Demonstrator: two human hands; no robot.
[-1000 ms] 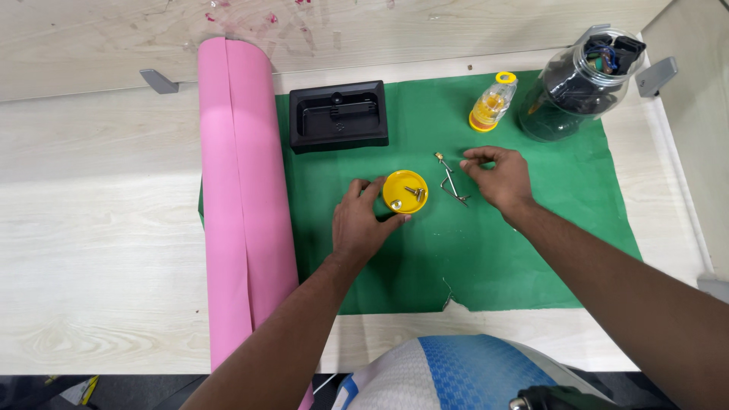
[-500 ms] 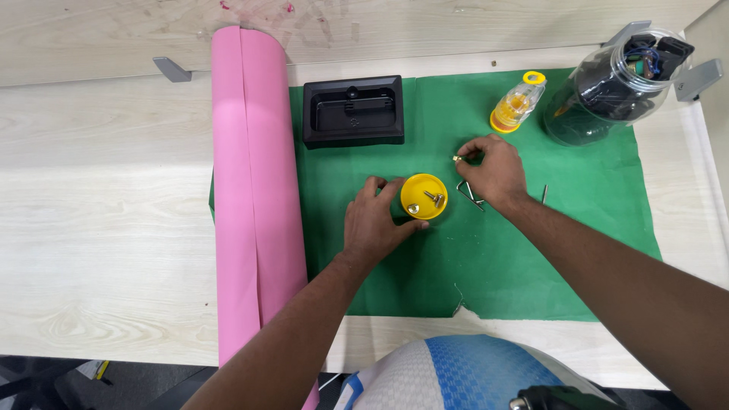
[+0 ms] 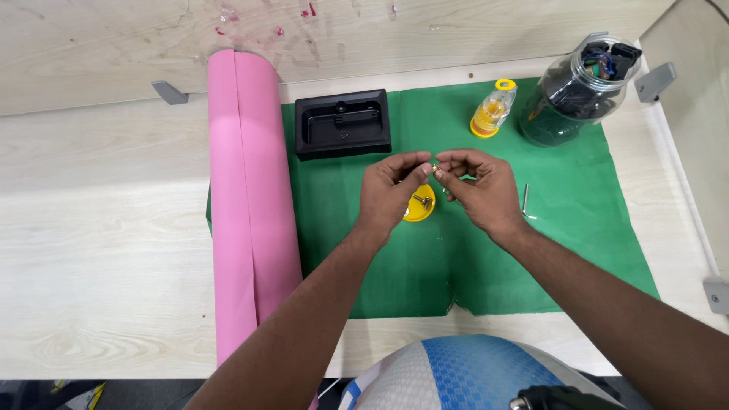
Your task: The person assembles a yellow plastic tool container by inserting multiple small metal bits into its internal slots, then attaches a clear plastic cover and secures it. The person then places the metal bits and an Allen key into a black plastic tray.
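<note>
Together now, raised just above the green mat (image 3: 531,258): left hand (image 3: 387,193) and right hand (image 3: 478,186), fingertips meeting and pinching a tiny brass-coloured piece (image 3: 435,165) between them, too small to tell more. Directly below, partly hidden by the left hand, a yellow lid (image 3: 420,206) holding a small screw. Forearms angled inward from the lower edge, wrists bent slightly, remaining fingers curled loosely.

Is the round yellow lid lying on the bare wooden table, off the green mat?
No, the round yellow lid lies on the green mat, partly hidden beneath the left hand.
</note>
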